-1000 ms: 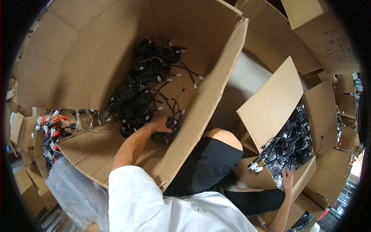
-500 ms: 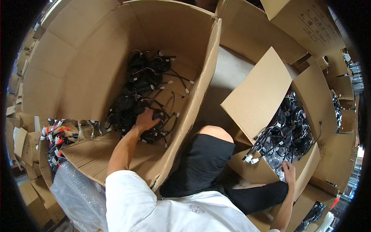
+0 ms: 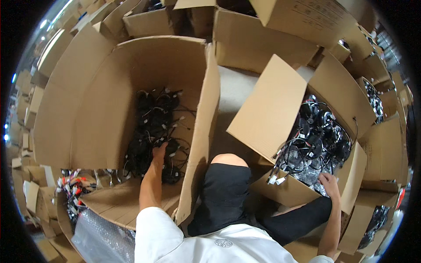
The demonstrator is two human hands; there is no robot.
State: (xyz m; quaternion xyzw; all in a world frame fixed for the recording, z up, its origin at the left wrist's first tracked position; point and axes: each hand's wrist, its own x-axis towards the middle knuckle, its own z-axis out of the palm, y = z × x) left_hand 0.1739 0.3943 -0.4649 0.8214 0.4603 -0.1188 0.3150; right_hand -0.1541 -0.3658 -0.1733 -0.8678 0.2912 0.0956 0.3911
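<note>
My left hand (image 3: 159,151) reaches into the large cardboard box (image 3: 212,83), down among black round parts with thin cables and white plugs (image 3: 151,116). Its fingertips disappear between the dark parts, so its grip is unclear. On the right, my right hand (image 3: 330,184) is at the near corner of a smaller open carton (image 3: 289,191), its fingers pinched on clear bubble wrap (image 3: 309,175). More black round parts with cables (image 3: 326,136) lie heaped on that wrap inside the carton. Several cable ends with white plugs hang over the carton's near left edge.
A tall flap (image 3: 269,109) of the smaller carton stands up between the two boxes. At the lower left are a box of red and white plugs (image 3: 74,188) and a bubble-wrap bundle (image 3: 103,232). My bent knee (image 3: 229,160) is between the boxes. Stacked cartons surround everything.
The whole view has shifted, and the big box now appears lower and further left. My left hand stays among the black parts, its fingers now deeper between them. My right hand stays at the carton's corner.
</note>
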